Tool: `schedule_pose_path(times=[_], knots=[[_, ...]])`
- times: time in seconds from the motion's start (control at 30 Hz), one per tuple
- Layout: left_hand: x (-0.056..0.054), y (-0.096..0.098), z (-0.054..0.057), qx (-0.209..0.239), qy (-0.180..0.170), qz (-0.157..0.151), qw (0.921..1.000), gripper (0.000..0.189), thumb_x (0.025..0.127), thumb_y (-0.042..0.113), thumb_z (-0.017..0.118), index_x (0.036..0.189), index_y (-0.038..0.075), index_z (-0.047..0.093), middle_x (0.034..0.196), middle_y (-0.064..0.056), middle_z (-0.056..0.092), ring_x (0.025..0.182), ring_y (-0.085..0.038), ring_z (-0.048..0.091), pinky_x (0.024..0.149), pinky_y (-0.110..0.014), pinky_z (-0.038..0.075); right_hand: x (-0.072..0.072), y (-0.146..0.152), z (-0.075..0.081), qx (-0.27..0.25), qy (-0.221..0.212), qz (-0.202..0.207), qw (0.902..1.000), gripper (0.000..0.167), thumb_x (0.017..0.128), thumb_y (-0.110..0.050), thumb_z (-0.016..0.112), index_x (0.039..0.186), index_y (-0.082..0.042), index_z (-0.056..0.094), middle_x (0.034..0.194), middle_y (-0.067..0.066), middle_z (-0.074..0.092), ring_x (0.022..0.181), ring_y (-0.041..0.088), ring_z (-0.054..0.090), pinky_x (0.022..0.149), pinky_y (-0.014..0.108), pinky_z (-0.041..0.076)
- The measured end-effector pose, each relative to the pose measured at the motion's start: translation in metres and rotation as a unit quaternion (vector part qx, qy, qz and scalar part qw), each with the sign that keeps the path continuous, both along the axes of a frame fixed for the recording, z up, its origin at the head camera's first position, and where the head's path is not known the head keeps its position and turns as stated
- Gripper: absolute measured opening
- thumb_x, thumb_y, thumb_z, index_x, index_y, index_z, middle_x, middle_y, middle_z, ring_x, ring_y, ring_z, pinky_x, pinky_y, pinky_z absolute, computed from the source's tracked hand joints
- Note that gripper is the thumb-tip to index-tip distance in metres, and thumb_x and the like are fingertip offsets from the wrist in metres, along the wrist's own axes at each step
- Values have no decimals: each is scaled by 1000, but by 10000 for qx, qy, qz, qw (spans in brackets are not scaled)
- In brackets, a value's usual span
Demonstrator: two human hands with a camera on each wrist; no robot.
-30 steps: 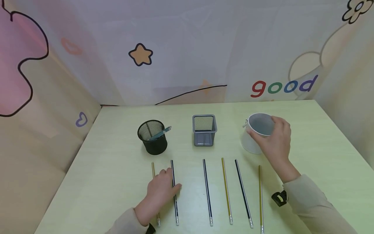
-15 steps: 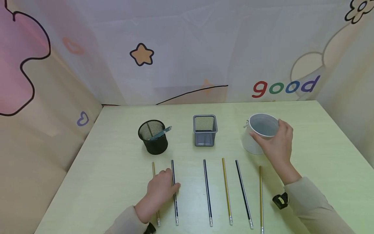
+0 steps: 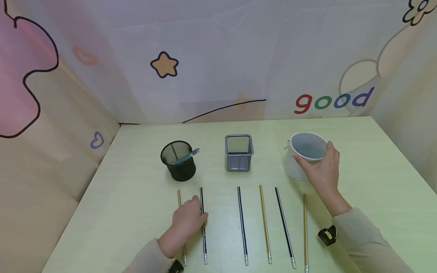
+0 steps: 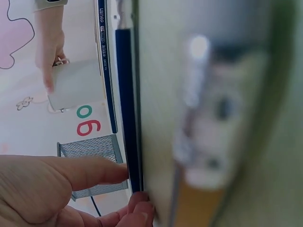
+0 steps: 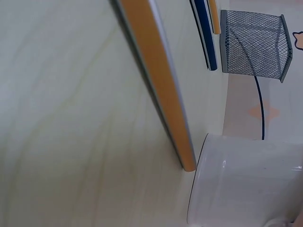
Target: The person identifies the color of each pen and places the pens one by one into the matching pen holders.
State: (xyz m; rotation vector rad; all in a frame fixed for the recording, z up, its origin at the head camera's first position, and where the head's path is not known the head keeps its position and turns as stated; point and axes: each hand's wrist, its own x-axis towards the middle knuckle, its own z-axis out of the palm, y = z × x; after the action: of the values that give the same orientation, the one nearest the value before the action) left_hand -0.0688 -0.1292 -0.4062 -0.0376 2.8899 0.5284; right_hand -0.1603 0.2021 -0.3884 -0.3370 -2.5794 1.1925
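Note:
My left hand [image 3: 186, 218] pinches a dark blue striped pencil [image 3: 204, 244] that lies on the table. In the left wrist view the thumb meets one side of this pencil [image 4: 127, 94], with fingertips at the other. Under that hand, partly hidden, lies a yellow pencil [image 3: 179, 197]. At the right, my right hand [image 3: 321, 174] holds the rim of a white bucket [image 3: 290, 167], its thumb on the near side and its fingers at the right edge. The bucket [image 5: 246, 179] stands upright; only a sliver of that hand shows in the right wrist view.
A black round mesh pen holder [image 3: 183, 170] with a teal pen [image 3: 187, 155] stands at the back left. Beside it is a grey square mesh holder [image 3: 238, 161]. More blue and yellow pencils, such as a yellow pencil [image 3: 264, 223], lie in a row in front.
My left thumb has drawn in closer to the blue pencil. The right hand's fingers have shifted slightly down and right along the bucket's rim. The pencils and holders stay in place.

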Motion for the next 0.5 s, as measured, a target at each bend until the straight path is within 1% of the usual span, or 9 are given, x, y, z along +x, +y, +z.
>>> schedule_pose_path(times=[0.3,0.5], knots=[[2,0,-1,311,-8,42,9995,21,83,14,66,79,5,48,66,-5,51,55,-19,46,44,-29,35,1,-1,-2,-64,39,2,10000,99,82,-38,72,150,-3,9,146,24,24,130,42,31,103,61,35],[0,0,-3,424,-30,53,9991,19,82,13,65,77,5,49,66,-5,50,54,-18,45,44,-28,34,1,-1,-5,-132,188,-63,9997,97,82,-39,72,150,-4,11,145,24,26,129,40,34,104,60,36]])
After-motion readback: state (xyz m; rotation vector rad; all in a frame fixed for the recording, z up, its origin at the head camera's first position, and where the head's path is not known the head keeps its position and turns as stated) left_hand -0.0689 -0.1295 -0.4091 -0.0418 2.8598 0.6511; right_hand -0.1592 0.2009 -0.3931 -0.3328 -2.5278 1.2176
